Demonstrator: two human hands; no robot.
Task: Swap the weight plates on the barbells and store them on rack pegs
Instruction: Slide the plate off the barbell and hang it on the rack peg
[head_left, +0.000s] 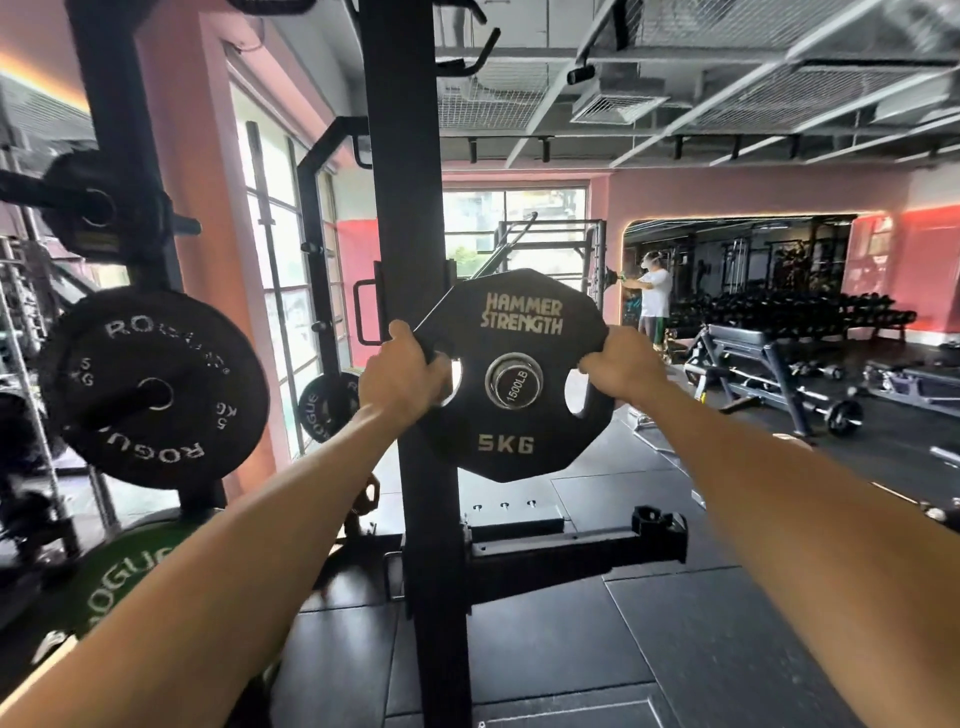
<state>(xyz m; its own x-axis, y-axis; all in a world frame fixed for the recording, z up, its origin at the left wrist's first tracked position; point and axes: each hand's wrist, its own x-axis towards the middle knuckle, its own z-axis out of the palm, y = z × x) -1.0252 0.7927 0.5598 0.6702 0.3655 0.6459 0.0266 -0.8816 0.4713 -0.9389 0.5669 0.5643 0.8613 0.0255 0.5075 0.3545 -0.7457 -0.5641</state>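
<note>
Both hands on the black Hammer Strength 5KG plate (511, 374) — twelve-sided, face toward the camera, text upright. Its centre hole sits around a chrome barbell sleeve end (513, 388) stamped 1500LB, so the plate is on the sleeve, just right of the black rack upright (410, 312).

Left hand (402, 376) grips the plate's left edge, fingers curled through the left grip slot, thumb up over the rim. Right hand (621, 369) grips the right edge the same way, fingers hooked into the right slot. Both sets of fingers closed tight on the plate, arms stretched forward.

Left of frame: a black Rogue 5 KG bumper plate (153, 387) hangs on a peg of the near rack, well apart from the held plate. Below it a green Rogue plate (132, 566), partly hidden behind the left forearm. A smaller black Rogue plate (328, 405) shows further back, between the left hand and the window.

Low on the upright — a black horizontal arm (571, 551) sticks out to the right, nothing on it.

Background right: bench (748, 343), dumbbell rack (789, 312), a person in a white shirt (652, 296), blurred.
</note>
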